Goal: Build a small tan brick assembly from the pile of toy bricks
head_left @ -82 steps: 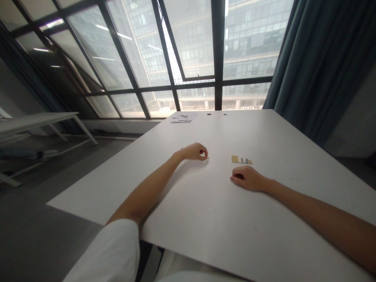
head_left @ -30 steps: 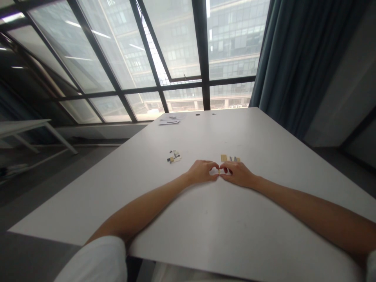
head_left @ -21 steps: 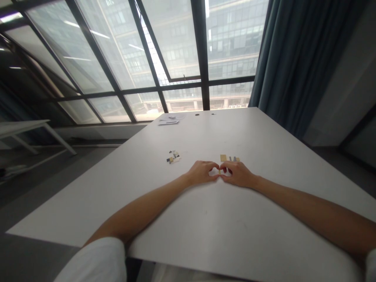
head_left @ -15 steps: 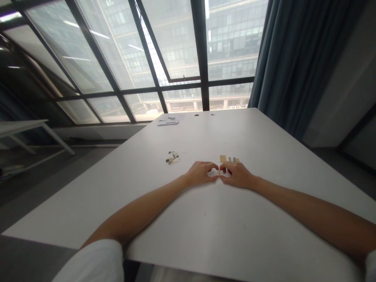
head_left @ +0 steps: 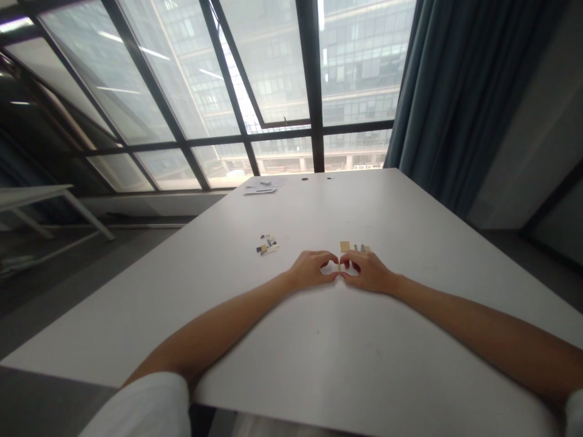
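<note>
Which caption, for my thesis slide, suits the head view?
Left hand and right hand pinch a tiny yellow piece between them at a white table.

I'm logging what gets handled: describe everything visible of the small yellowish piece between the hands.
The small yellowish piece looks thin and narrow, roughly upright, held where the left hand and right hand meet; both seem to touch it. It is nearer the viewer than the tan-and-grey pieces on the white tabletop. Whether it touches the tabletop is unclear; its material and any markings are too small to tell.
</note>
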A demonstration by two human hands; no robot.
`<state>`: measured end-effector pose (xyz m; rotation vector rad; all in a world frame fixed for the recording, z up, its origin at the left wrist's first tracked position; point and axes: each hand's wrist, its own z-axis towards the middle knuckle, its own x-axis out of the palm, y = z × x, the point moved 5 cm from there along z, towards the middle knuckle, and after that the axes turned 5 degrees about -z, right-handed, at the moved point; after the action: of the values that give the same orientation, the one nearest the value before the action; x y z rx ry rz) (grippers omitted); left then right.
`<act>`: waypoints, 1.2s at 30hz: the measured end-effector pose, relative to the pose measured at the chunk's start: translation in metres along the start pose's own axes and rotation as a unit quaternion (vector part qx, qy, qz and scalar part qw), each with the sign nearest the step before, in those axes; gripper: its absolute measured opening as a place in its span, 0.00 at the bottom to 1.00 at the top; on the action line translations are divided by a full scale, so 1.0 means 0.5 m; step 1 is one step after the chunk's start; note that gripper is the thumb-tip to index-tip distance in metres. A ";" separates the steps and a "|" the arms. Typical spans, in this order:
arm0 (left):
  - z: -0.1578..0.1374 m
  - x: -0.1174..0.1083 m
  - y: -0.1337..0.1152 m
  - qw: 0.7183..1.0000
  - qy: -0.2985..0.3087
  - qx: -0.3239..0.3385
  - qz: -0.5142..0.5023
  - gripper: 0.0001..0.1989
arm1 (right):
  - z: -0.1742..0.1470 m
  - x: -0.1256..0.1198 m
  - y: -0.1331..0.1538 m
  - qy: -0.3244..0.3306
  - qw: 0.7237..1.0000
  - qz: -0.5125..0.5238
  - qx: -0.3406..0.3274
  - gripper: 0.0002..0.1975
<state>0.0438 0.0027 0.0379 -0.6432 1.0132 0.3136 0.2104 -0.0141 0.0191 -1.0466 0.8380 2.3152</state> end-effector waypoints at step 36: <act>-0.006 -0.007 0.038 0.998 -0.039 -0.053 -0.014 0.19 | 0.039 -0.206 -0.202 -0.006 0.998 -0.054 0.035 0.06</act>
<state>0.0299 0.0158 0.0329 -0.7355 0.9156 0.3675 0.3253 0.0549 0.0757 -1.0218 0.8307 2.1850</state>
